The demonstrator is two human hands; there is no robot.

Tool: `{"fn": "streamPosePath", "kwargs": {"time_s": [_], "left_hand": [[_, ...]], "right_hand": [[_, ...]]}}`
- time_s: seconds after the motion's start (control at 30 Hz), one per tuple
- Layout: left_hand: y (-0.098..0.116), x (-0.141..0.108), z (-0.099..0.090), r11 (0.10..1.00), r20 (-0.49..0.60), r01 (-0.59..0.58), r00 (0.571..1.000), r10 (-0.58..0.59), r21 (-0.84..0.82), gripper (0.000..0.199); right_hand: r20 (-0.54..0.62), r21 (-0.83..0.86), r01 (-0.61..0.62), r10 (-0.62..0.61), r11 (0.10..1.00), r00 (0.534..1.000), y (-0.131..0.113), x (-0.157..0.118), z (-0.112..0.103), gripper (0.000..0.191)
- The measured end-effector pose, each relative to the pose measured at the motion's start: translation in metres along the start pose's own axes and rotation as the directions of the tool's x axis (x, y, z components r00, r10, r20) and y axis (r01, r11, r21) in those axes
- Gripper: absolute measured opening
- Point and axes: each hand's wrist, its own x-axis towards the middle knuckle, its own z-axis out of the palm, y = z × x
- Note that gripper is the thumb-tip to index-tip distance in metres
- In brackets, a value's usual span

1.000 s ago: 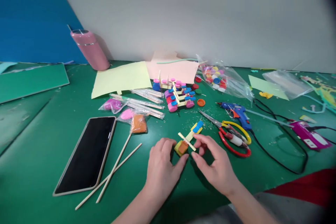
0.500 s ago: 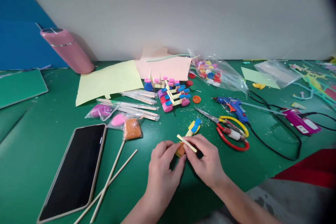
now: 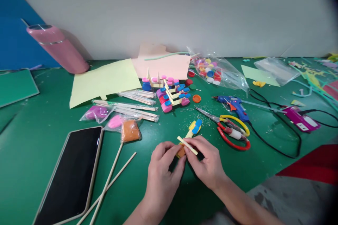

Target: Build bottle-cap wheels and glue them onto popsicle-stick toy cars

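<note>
Before me spreads the shiny green tabletop (image 3: pixel 126 190). On it, my bare left hand (image 3: pixel 163 168) grips the near end of the small yellow, orange and blue clay-and-stick model (image 3: pixel 181 152). My bare right hand (image 3: pixel 206 158) pinches the short flat cream stick (image 3: pixel 190 147) across it, left of the red-and-yellow-handled scissors (image 3: pixel 232 130).

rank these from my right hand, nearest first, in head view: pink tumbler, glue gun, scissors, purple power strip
From the right hand:
1. Scissors, just past it, right
2. Glue gun, beyond the scissors
3. Purple power strip, far right
4. Pink tumbler, far left, back
</note>
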Motion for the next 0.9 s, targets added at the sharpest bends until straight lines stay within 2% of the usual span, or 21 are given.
{"fn": "streamPosePath", "kwargs": {"time_s": [0.23,0.43,0.67,0.9], "left_hand": [[-0.0015,0.001,0.0011,0.998,-0.029,-0.06,0.998,0.06,-0.003,0.02],[-0.0028,0.0001,-0.0011,0.999,-0.043,-0.051,0.998,0.051,0.001,0.022],[-0.0033,-0.0049,-0.0058,0.998,-0.084,-0.053,0.995,0.054,0.019,0.011],[-0.0021,-0.0027,-0.0053,0.998,-0.062,-0.058,0.996,0.058,0.013,0.01]], "right_hand": [[-0.015,0.012,0.015,-0.015,1.0,1.0,0.0018,-0.001,0.002,0.02],[-0.009,0.031,0.0,0.0,1.0,1.0,0.0034,-0.0007,0.0028,0.021],[0.004,0.05,-0.005,0.005,0.999,1.0,0.0039,-0.0011,0.003,0.022],[0.006,0.038,-0.037,0.037,0.999,0.999,0.004,-0.0034,0.0006,0.032]]}}
